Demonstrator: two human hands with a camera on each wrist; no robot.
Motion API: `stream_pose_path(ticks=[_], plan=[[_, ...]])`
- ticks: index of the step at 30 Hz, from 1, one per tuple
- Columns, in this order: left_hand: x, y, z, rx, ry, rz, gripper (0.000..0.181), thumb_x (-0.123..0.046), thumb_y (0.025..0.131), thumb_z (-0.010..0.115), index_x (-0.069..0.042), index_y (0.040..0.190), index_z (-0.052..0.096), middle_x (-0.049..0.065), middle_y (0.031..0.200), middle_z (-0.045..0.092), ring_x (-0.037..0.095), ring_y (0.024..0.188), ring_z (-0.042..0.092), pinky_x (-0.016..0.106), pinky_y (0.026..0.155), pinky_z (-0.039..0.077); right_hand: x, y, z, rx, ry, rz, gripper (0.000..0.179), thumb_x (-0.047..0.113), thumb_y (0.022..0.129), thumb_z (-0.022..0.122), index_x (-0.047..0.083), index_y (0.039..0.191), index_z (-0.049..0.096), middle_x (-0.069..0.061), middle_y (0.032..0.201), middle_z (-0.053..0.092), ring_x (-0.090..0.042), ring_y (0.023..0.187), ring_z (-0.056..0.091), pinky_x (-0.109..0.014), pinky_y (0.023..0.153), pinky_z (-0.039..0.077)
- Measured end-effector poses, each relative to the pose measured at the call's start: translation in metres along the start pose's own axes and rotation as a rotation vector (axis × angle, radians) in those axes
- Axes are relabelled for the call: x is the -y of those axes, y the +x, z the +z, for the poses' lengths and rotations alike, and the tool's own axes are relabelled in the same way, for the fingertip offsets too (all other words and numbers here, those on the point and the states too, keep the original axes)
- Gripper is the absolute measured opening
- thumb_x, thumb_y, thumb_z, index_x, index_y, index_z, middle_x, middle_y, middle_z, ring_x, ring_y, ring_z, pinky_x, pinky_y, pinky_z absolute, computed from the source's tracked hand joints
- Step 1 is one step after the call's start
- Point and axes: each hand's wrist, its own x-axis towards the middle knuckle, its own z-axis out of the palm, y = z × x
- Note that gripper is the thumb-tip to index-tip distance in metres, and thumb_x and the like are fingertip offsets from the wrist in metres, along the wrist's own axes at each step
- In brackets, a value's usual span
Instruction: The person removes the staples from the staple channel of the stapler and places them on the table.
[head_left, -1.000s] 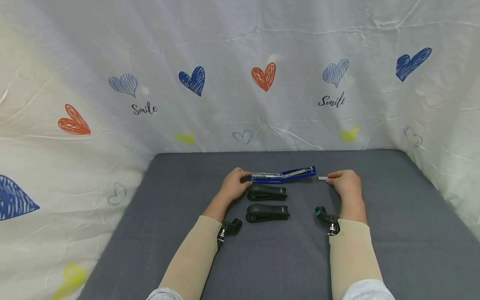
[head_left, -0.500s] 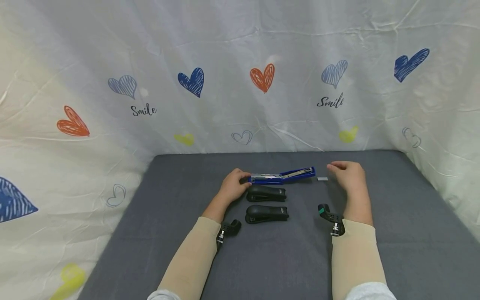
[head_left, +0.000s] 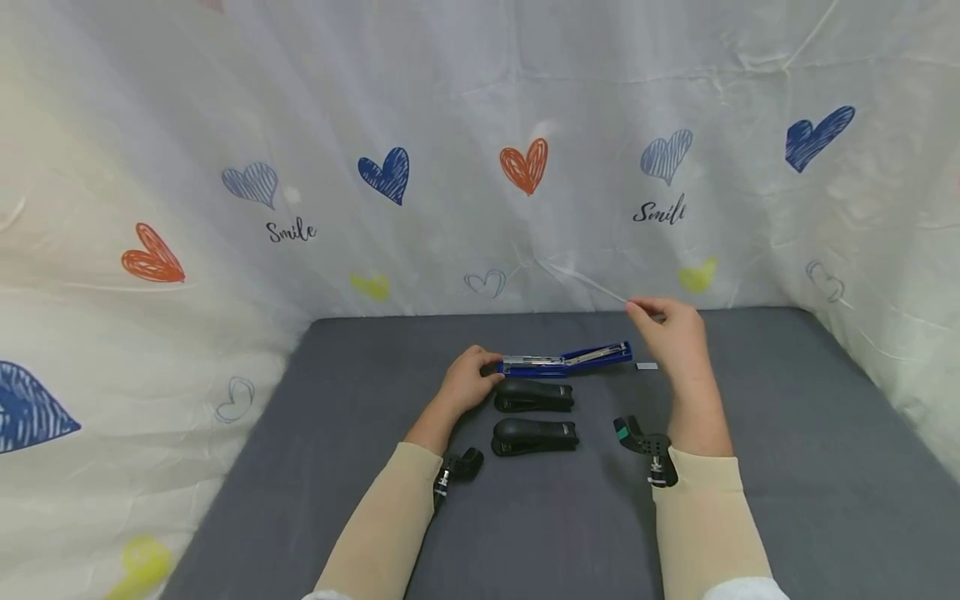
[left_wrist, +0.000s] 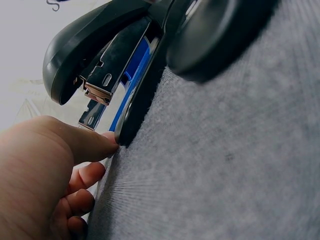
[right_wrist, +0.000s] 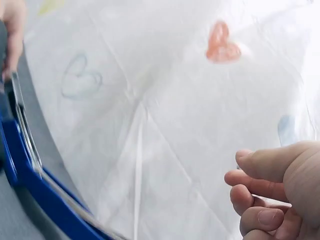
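My left hand point(head_left: 465, 383) holds the left end of an opened blue stapler point(head_left: 551, 372), thumb in front and fingers behind. The stapler lies flat, its top folded back to the right. Beyond that end, a short silvery staple strip point(head_left: 647, 367) rests on the table. My right hand point(head_left: 670, 329) is raised above and behind the strip, thumb and index fingertips close together. In the right wrist view the fingers of the right hand point(right_wrist: 272, 195) are loosely bent, and no object shows plainly between them. The blue stapler point(right_wrist: 60, 212) appears there at lower left.
Two black staplers, a far one point(head_left: 532, 397) and a near one point(head_left: 535, 437), lie in front of the blue one. The grey table point(head_left: 540, 525) ends at the back against a white curtain point(head_left: 450, 100) printed with hearts. Each wrist carries a black camera mount.
My right hand has let go of the staple strip, which stays on the table. It rose and drew back rightward, then moved up and left. The left hand keeps its hold.
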Motion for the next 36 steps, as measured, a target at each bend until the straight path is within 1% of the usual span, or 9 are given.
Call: stream_pose_path(ticks=[3, 5, 12, 17, 23, 28, 30, 34, 36], plan=[[0.001, -0.002, 0.004, 0.006, -0.005, -0.001, 0.035, -0.021, 0.097, 0.074, -0.012, 0.13, 0.072, 0.005, 0.112, 0.062, 0.023, 0.101, 0.06, 0.043, 0.092, 0.049, 0.007, -0.003, 0.009, 0.005, 0.003, -0.048, 0.049, 0.042, 0.106, 0.057, 0.005, 0.135, 0.068, -0.019, 0.129, 0.065, -0.035, 0.105, 0.062, -0.048, 0.081, 0.049], [0.001, -0.004, 0.004, 0.009, -0.012, 0.001, 0.035, -0.02, 0.097, 0.074, -0.011, 0.13, 0.071, 0.006, 0.113, 0.062, 0.023, 0.101, 0.06, 0.044, 0.092, 0.049, 0.012, -0.004, 0.016, 0.012, 0.002, -0.064, 0.046, 0.04, 0.106, 0.057, 0.005, 0.134, 0.068, -0.018, 0.128, 0.065, -0.033, 0.101, 0.062, -0.046, 0.077, 0.048], [0.001, -0.005, 0.001, 0.005, -0.024, -0.001, 0.035, -0.02, 0.097, 0.073, -0.01, 0.131, 0.071, 0.006, 0.113, 0.062, 0.024, 0.102, 0.06, 0.044, 0.092, 0.048, 0.026, -0.003, 0.044, 0.059, 0.007, -0.116, 0.038, 0.034, 0.106, 0.06, 0.006, 0.13, 0.071, -0.014, 0.115, 0.067, -0.027, 0.085, 0.057, -0.04, 0.067, 0.046], [0.002, -0.005, 0.0, -0.001, -0.022, 0.009, 0.035, -0.019, 0.097, 0.074, -0.01, 0.13, 0.072, 0.007, 0.112, 0.062, 0.024, 0.102, 0.061, 0.044, 0.092, 0.049, 0.032, -0.004, 0.061, 0.096, 0.016, -0.137, 0.036, 0.032, 0.105, 0.062, 0.006, 0.128, 0.072, -0.011, 0.111, 0.067, -0.025, 0.076, 0.053, -0.04, 0.064, 0.044], [0.004, -0.006, 0.0, 0.001, -0.023, 0.007, 0.034, -0.019, 0.096, 0.074, -0.01, 0.13, 0.072, 0.006, 0.112, 0.062, 0.024, 0.101, 0.061, 0.045, 0.092, 0.049, 0.037, -0.003, 0.077, 0.148, -0.008, -0.141, 0.035, 0.032, 0.105, 0.062, 0.008, 0.127, 0.073, -0.01, 0.11, 0.065, -0.025, 0.071, 0.05, -0.04, 0.063, 0.042], [0.003, -0.005, 0.0, -0.002, -0.026, -0.007, 0.034, -0.019, 0.096, 0.074, -0.01, 0.129, 0.072, 0.005, 0.111, 0.062, 0.023, 0.099, 0.06, 0.044, 0.091, 0.049, 0.039, -0.001, 0.092, 0.188, -0.031, -0.15, 0.033, 0.03, 0.104, 0.063, 0.008, 0.127, 0.073, -0.011, 0.115, 0.066, -0.023, 0.078, 0.055, -0.039, 0.067, 0.045], [0.002, -0.005, 0.0, -0.003, -0.026, -0.007, 0.034, -0.02, 0.096, 0.074, -0.01, 0.129, 0.072, 0.005, 0.11, 0.062, 0.023, 0.099, 0.06, 0.044, 0.091, 0.049, 0.039, 0.0, 0.097, 0.215, -0.039, -0.155, 0.032, 0.03, 0.105, 0.062, 0.008, 0.126, 0.074, -0.011, 0.115, 0.066, -0.023, 0.081, 0.056, -0.039, 0.069, 0.046], [0.0, -0.002, -0.001, -0.007, -0.025, 0.003, 0.034, -0.02, 0.097, 0.074, -0.01, 0.129, 0.072, 0.005, 0.11, 0.062, 0.023, 0.099, 0.061, 0.043, 0.091, 0.049, 0.037, 0.002, 0.105, 0.291, -0.076, -0.165, 0.032, 0.028, 0.105, 0.063, 0.006, 0.127, 0.073, -0.011, 0.112, 0.066, -0.024, 0.081, 0.056, -0.042, 0.072, 0.048], [-0.001, -0.001, -0.002, -0.01, -0.024, 0.006, 0.034, -0.02, 0.096, 0.074, -0.01, 0.129, 0.072, 0.005, 0.11, 0.062, 0.022, 0.098, 0.061, 0.043, 0.09, 0.049, 0.035, 0.004, 0.109, 0.333, -0.103, -0.171, 0.033, 0.027, 0.104, 0.063, 0.005, 0.128, 0.072, -0.012, 0.112, 0.066, -0.024, 0.084, 0.059, -0.043, 0.076, 0.049]])
